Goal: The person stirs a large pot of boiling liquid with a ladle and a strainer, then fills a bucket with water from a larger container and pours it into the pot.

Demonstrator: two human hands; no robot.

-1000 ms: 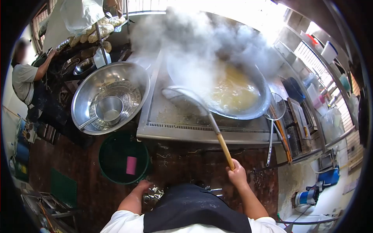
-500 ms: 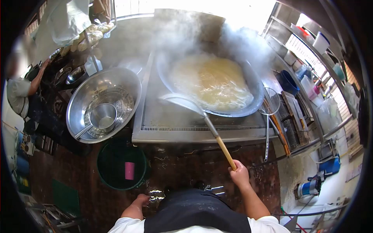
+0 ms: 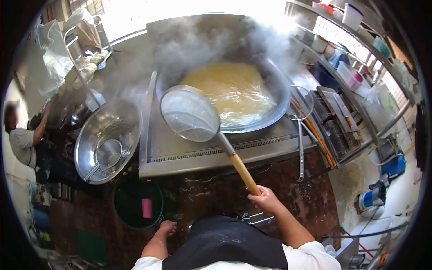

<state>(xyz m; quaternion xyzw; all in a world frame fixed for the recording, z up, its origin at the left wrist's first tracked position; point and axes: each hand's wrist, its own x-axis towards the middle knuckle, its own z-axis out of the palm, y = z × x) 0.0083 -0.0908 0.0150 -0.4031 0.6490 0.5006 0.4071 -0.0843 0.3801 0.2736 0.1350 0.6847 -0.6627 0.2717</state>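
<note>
My right hand (image 3: 265,200) is wrapped round the wooden handle of a long mesh strainer (image 3: 191,113). Its round mesh head is tilted toward me, over the front left rim of a large steaming wok (image 3: 284,102). Pale yellow liquid (image 3: 234,90) bubbles inside the wok, partly covered by the strainer head. Low in front of me, beside the apron, my left hand (image 3: 168,228) hangs with its fingers curled and nothing in them. Nearest to it is a dark green bucket (image 3: 124,217) with a pink cup (image 3: 147,208) inside.
Left of the stove (image 3: 180,167) stands a wide metal basin (image 3: 84,150) holding a metal pot (image 3: 109,154). A second wire strainer (image 3: 301,148) and wooden sticks (image 3: 315,135) lie at the right. Shelves with containers line the right wall. A person (image 3: 23,143) stands at the far left.
The strainer has turned from nearly edge-on to showing its broad mesh, and moved left and nearer with my right hand. The view has shifted slightly. My left hand stays low.
</note>
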